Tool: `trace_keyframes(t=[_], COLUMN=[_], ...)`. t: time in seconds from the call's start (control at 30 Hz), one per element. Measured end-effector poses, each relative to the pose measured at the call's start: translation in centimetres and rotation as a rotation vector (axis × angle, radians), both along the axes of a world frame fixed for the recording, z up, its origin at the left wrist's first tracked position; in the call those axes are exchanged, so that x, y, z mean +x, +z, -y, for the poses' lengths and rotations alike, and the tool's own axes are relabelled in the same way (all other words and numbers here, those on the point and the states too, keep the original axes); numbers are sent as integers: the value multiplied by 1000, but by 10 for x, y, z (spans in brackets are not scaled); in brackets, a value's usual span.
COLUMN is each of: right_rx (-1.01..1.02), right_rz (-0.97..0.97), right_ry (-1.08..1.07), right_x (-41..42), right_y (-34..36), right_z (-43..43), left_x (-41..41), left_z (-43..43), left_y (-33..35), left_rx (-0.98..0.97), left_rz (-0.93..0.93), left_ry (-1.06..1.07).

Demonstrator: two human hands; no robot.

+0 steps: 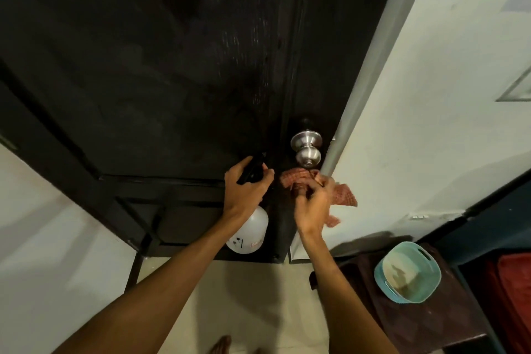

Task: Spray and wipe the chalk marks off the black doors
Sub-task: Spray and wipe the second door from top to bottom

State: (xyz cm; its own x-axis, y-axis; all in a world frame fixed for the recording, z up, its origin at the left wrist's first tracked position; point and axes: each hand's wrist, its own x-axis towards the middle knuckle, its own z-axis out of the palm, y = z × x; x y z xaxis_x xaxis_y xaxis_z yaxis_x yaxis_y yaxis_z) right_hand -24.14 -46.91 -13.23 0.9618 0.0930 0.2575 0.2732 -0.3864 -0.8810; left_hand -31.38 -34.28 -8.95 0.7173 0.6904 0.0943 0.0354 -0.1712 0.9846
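A black door (172,66) fills the upper left of the head view, with faint pale streaks near its right stile. My left hand (244,190) grips the black trigger head of a white spray bottle (250,234), held close to the door below the handle height. My right hand (313,204) holds a bunched red checked cloth (342,192) against the door edge, just under the silver door knob (307,149).
A white wall (431,123) and grey door frame (359,95) stand to the right. A teal plastic basket (382,267) sits on a dark brown stool at lower right. Pale floor tiles lie below; a bare foot shows at the bottom edge.
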Motion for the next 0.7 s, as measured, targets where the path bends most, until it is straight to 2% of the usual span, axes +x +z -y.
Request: trace_keyframes(t=[0.07, 0.13, 0.2, 0.27, 0.37, 0.6, 0.7], right_rx=[350, 564, 671, 695, 668, 308, 297], right_rz=[-282, -383, -443, -441, -243, 289, 327], right_ry=[-132, -169, -128, -113, -101, 78, 178], right_x=[7, 18, 20, 14, 16, 28, 32], right_y=[10, 20, 24, 30, 46, 74, 79], right_z=[1, 0, -1, 1, 5, -17, -37], left_x=[-5, -7, -9, -9, -9, -9, -11], left_z=[2, 1, 2, 3, 2, -7, -11], left_y=[1, -2, -2, -3, -1, 1, 5], left_rx=[-8, -13, -13, -8, -29, -26, -63], left_rz=[14, 8, 18, 18, 8, 26, 54], left_ry=[24, 32, 32, 41, 54, 70, 107])
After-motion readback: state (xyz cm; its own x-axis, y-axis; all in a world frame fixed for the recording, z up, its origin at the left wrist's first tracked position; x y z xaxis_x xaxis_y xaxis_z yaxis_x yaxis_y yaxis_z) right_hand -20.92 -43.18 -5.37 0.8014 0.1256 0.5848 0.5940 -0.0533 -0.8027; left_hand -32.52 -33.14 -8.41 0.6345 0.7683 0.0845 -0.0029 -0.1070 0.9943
